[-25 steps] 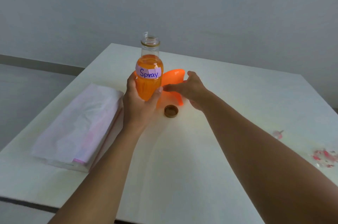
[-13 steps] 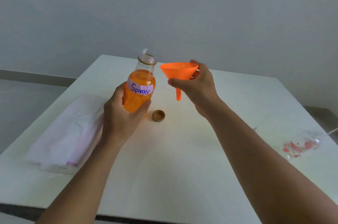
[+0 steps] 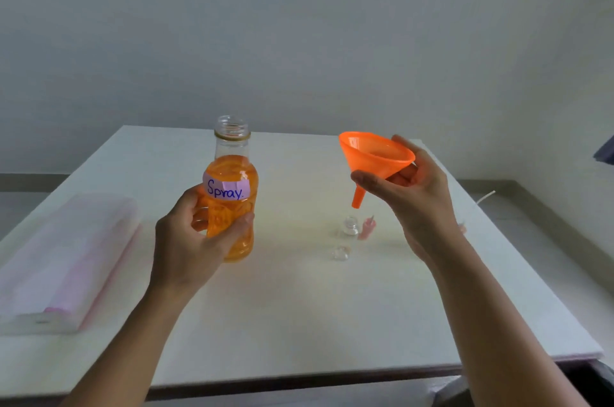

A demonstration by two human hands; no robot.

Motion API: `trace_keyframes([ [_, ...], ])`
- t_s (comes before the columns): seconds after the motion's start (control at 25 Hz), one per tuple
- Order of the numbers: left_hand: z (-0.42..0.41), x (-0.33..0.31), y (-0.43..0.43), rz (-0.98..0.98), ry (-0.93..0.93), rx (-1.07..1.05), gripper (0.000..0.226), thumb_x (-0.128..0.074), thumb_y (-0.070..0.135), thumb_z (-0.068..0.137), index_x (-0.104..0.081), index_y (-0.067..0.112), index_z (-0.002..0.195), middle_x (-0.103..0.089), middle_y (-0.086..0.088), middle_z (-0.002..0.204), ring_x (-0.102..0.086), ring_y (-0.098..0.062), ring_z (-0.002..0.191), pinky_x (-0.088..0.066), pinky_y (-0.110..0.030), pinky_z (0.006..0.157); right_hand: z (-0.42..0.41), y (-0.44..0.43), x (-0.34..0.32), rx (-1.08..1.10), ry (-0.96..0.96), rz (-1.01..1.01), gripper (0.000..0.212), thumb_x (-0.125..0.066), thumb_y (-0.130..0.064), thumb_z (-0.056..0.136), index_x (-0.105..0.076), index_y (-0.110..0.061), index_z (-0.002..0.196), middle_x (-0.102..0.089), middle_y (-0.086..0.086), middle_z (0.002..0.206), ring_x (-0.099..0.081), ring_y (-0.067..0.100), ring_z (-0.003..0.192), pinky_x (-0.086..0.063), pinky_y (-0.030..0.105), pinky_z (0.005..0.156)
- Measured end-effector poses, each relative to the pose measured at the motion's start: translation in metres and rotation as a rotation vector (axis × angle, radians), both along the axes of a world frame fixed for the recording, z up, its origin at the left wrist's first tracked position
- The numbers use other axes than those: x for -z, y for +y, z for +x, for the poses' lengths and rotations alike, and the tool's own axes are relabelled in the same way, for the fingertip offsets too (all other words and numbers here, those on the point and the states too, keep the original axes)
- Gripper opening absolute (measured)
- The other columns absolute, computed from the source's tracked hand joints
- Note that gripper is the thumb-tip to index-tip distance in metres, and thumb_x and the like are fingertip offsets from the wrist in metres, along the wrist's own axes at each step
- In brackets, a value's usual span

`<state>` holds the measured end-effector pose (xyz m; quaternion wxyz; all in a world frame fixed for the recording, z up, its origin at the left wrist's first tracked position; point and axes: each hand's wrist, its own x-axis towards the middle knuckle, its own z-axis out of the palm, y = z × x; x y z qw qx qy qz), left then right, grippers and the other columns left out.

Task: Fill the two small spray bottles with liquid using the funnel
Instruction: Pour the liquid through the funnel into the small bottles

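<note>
My left hand [image 3: 192, 240] grips an uncapped clear bottle [image 3: 232, 194] of orange liquid with a label reading "Spray", held upright above the white table [image 3: 299, 317]. An orange funnel [image 3: 372, 160] is pinched in my right hand [image 3: 415, 204], spout pointing down and tilted. Right below the spout, two small clear spray bottles stand on the table, one [image 3: 350, 226] farther and one [image 3: 341, 253] nearer. A small pink sprayer top [image 3: 367, 228] lies beside the farther one.
A folded pack of white and pink plastic [image 3: 66, 260] lies on the table's left side. A thin white tube [image 3: 485, 198] shows past my right hand near the table's right edge. A grey wall rises behind the table.
Both hands moved right with the view. The funnel, lifted off the table a second ago, now hangs over the small bottles. The brown cap has left the view.
</note>
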<state>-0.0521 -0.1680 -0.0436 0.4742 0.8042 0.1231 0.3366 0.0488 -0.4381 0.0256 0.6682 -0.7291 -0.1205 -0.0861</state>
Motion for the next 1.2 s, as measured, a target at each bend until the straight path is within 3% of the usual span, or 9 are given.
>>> trace_keyframes([
  [0.2, 0.007, 0.001, -0.026, -0.06, 0.006, 0.047, 0.056, -0.079, 0.054, 0.062, -0.066, 0.028, 0.11, -0.072, 0.016, 0.093, -0.065, 0.002, 0.085, -0.044, -0.002, 0.063, 0.003, -0.012, 0.011, -0.038, -0.023, 0.009, 0.106, -0.097, -0.041, 0.05, -0.051, -0.03, 0.144, -0.068, -0.007, 0.128, -0.071, 0.008, 0.111, -0.06, 0.034, 0.094],
  [0.32, 0.011, 0.001, -0.031, -0.056, 0.004, 0.054, 0.057, -0.079, 0.053, 0.062, -0.066, 0.028, 0.111, -0.072, 0.014, 0.095, -0.067, -0.002, 0.086, -0.046, -0.006, 0.066, 0.006, -0.011, 0.018, -0.077, -0.036, 0.003, 0.102, -0.1, -0.033, 0.056, -0.051, -0.028, 0.145, -0.067, -0.008, 0.127, -0.071, 0.002, 0.107, -0.059, 0.02, 0.087],
  [0.48, 0.013, 0.003, -0.033, -0.041, 0.013, 0.061, 0.058, -0.079, 0.055, 0.062, -0.066, 0.027, 0.112, -0.072, 0.015, 0.094, -0.065, 0.003, 0.085, -0.047, -0.01, 0.068, 0.008, -0.009, 0.028, -0.087, -0.062, -0.038, 0.102, -0.096, -0.038, 0.054, -0.05, -0.028, 0.146, -0.062, -0.017, 0.124, -0.066, -0.01, 0.103, -0.054, 0.008, 0.075],
  [0.8, 0.013, 0.009, -0.031, 0.025, 0.039, 0.077, 0.061, -0.08, 0.057, 0.063, -0.065, 0.029, 0.115, -0.072, 0.015, 0.098, -0.067, -0.003, 0.09, -0.049, -0.011, 0.071, 0.013, -0.01, 0.043, -0.117, -0.069, -0.064, 0.098, -0.099, -0.026, 0.06, -0.05, -0.03, 0.145, -0.061, -0.019, 0.125, -0.066, -0.009, 0.105, -0.054, 0.008, 0.077],
  [0.96, 0.02, -0.001, -0.032, 0.176, 0.064, 0.123, 0.069, -0.077, 0.064, 0.063, -0.062, 0.031, 0.122, -0.071, 0.013, 0.101, -0.067, -0.008, 0.088, -0.052, -0.015, 0.07, 0.01, -0.008, 0.049, -0.121, -0.097, -0.08, 0.099, -0.099, -0.024, 0.058, -0.05, -0.031, 0.143, -0.062, -0.017, 0.125, -0.066, -0.009, 0.105, -0.053, 0.008, 0.078],
  [1.2, 0.042, -0.039, -0.022, 0.519, 0.09, 0.084, 0.07, -0.077, 0.062, 0.067, -0.056, 0.031, 0.126, -0.07, 0.006, 0.106, -0.066, -0.022, 0.085, -0.059, -0.037, 0.069, 0.004, -0.005, 0.048, -0.124, -0.137, -0.096, 0.102, -0.096, -0.037, 0.053, -0.049, -0.032, 0.142, -0.059, -0.02, 0.127, -0.063, -0.01, 0.108, -0.055, 0.01, 0.078],
])
